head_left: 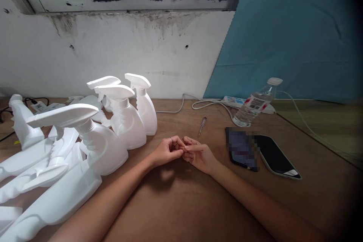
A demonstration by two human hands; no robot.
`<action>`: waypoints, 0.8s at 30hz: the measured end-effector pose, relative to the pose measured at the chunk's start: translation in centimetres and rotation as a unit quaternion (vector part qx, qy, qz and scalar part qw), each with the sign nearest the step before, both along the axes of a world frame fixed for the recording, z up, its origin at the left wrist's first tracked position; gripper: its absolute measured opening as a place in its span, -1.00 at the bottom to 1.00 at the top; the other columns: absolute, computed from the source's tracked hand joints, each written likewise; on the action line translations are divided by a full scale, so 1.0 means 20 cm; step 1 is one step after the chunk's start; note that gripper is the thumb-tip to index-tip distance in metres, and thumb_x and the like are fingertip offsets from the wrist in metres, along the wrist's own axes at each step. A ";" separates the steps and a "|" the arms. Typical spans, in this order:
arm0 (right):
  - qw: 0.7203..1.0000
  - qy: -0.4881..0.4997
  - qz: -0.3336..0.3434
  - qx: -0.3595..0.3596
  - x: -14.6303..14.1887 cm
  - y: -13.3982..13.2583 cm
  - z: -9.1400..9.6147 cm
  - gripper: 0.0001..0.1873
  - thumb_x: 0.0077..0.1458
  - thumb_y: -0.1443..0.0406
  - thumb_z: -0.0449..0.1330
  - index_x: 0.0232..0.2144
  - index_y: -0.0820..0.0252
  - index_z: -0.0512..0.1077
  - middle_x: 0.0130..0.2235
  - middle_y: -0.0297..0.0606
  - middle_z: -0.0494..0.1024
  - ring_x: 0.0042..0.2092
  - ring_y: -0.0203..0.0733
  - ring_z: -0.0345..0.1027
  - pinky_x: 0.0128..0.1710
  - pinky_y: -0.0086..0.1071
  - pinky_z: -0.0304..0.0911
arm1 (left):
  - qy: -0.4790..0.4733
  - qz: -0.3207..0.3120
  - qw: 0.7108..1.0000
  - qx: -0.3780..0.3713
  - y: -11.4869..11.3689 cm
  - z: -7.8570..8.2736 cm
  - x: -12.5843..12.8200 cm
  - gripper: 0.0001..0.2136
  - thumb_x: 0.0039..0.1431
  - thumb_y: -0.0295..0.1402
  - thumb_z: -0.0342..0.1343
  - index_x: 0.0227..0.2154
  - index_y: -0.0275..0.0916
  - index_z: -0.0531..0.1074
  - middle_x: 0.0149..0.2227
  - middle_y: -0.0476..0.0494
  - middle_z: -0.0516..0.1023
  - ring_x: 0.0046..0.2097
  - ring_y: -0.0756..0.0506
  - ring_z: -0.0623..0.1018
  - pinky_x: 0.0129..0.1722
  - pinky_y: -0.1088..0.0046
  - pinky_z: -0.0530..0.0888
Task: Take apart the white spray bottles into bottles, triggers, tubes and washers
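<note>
My left hand (168,152) and my right hand (200,155) meet just above the table, their fingertips touching. The left fingers are curled, with a ring on one of them and the thumb lying along below. On the right, thumb and fingers are pressed together against the left fingertips. Whether anything small sits between them I cannot make out. Beyond the hands lies a small screwdriver (202,126) with a clear handle. Left of them stand several white spray bottles, the nearest upright spray bottle (106,151) beside my left forearm.
More white bottles (56,200) lie on their sides at the left. Two phones, a dark phone (241,149) and a green-edged phone (278,157), rest at the right. Behind them are a water bottle (255,104), a power strip (235,100) and a white cable (204,103) along the wall.
</note>
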State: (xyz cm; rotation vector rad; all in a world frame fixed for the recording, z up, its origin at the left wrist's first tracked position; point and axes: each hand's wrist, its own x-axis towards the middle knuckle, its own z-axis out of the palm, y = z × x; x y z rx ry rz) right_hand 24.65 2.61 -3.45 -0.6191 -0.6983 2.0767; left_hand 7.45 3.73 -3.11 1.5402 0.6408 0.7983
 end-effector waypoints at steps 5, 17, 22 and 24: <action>1.000 0.005 0.008 0.004 0.00 0.01 -0.01 -0.64 -0.19 0.47 0.29 -0.53 0.19 0.11 -0.55 -0.39 0.32 -0.59 -0.47 -0.05 -0.58 -0.51 -0.18 | -0.003 -0.006 1.000 -0.001 0.00 0.00 -0.01 -0.70 0.02 -0.21 0.22 -0.33 -0.33 0.34 -0.48 0.04 0.24 -0.43 0.05 0.22 -0.42 0.53 0.18; 1.000 -0.004 -0.004 -0.010 0.00 0.00 0.01 -0.64 -0.21 0.49 0.28 -0.54 0.18 0.12 -0.59 -0.44 0.27 -0.60 -0.46 -0.03 -0.57 -0.52 -0.15 | -0.010 -0.001 1.000 0.006 0.01 -0.02 0.00 -0.68 0.10 -0.15 0.18 -0.32 -0.35 0.34 -0.49 0.04 0.23 -0.45 0.06 0.20 -0.44 0.53 0.15; 1.000 -0.005 -0.002 -0.003 0.00 0.00 0.00 -0.65 -0.20 0.48 0.28 -0.53 0.18 0.13 -0.57 -0.41 0.30 -0.59 -0.45 -0.04 -0.58 -0.51 -0.14 | -0.006 -0.002 1.000 0.004 0.00 -0.01 0.00 -0.70 0.08 -0.17 0.18 -0.33 -0.34 0.34 -0.50 0.05 0.23 -0.45 0.06 0.20 -0.45 0.53 0.15; 1.000 -0.006 -0.004 -0.005 0.00 0.00 0.01 -0.65 -0.21 0.48 0.28 -0.53 0.18 0.14 -0.57 -0.41 0.30 -0.59 -0.45 -0.04 -0.58 -0.51 -0.15 | -0.007 -0.003 1.000 0.004 0.00 -0.01 0.00 -0.72 0.07 -0.20 0.18 -0.34 -0.34 0.34 -0.49 0.04 0.24 -0.45 0.06 0.21 -0.44 0.53 0.16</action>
